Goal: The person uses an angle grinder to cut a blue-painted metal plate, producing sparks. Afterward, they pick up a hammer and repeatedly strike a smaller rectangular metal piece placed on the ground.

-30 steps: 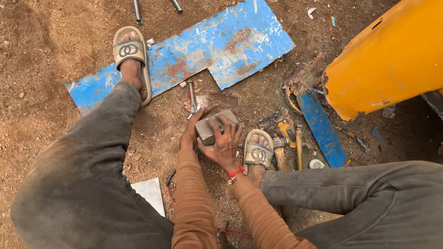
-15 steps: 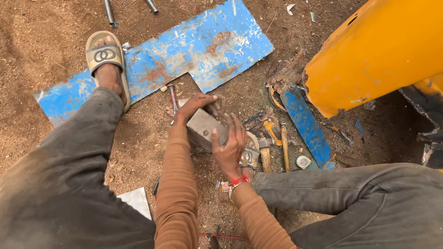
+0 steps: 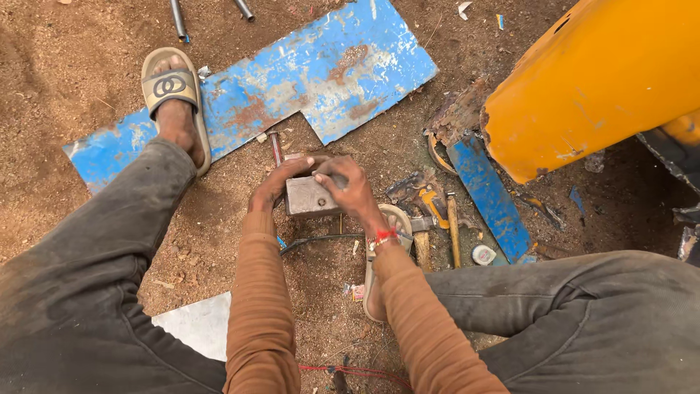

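- Low on the bare dirt ground [image 3: 65, 87], a small grey metal block [image 3: 310, 197] was held between both hands, just in front of the person's knees.
- The left hand [image 3: 275, 186] was wrapped round the block's left side, its fingers curled together over the upper edge and pressed against the metal.
- The right hand [image 3: 351, 188] was laid over the block's top right corner, fingers bent and closed on it; whether something small was pinched in them could not be told.
- A red thread band [image 3: 382, 236] was worn at the right wrist, and both forearms were covered by brown ribbed sleeves [image 3: 255, 306].
- A battered blue metal sheet [image 3: 306, 80] was seen lying flat just beyond the block, with one sandalled foot [image 3: 173, 102] set on its left part.
- A hammer with a wooden handle [image 3: 453, 230] and a narrow blue strip [image 3: 490, 195] were lying to the right of the hands, near a large yellow curved body panel [image 3: 598, 80].
- Two metal rods [image 3: 179, 18] were left at the top edge, well apart from the hands.
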